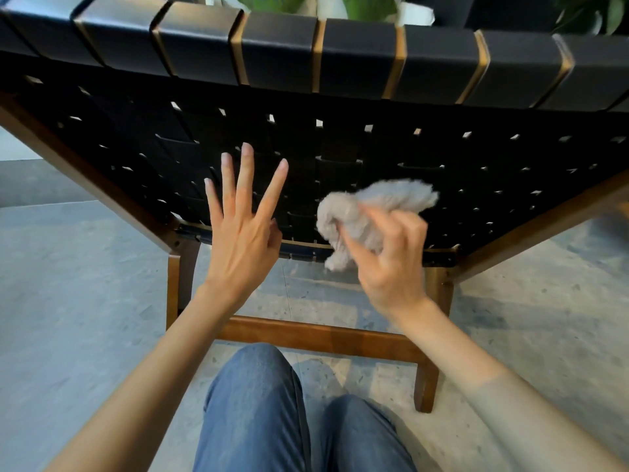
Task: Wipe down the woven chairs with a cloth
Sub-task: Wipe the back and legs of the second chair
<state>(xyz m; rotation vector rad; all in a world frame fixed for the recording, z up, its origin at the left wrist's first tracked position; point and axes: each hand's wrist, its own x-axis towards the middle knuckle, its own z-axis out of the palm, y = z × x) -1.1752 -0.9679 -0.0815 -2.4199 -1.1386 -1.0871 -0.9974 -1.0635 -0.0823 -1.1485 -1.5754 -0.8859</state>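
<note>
The grey cloth (371,212) is sitting bunched into a fluffy wad just right of the picture's centre. It is pressing against the lower back of the woven chair (340,148), a little above the bottom rail. The right hand (391,264) is gripping it, with the fingers (354,247) curling round the wad and pinching it. The cloth is blurring slightly, so a wiping stroke is probably under way.

At nine o'clock from the cloth the left hand (243,233) is hovering with its fingers spread wide and straight, holding nothing. I cannot tell whether the tips are touching the webbing. The black straps are filling the upper half of the view and wrapping over the top rail at twelve o'clock.

The wooden frame (320,335) is slanting down both sides, and its crossbar is lying at six o'clock, just above the person's knees in jeans (255,403). Speckled grey floor (68,284) is showing around and beneath, and green leaves (367,5) are peeking over the top at twelve o'clock.

As for progress, wiped and unwiped straps are looking alike, so I cannot tell how much is done. The task seems to be somewhere in the middle of this chair's back, and any other chairs are lying out of view.

No brand, label or writing is showing.
</note>
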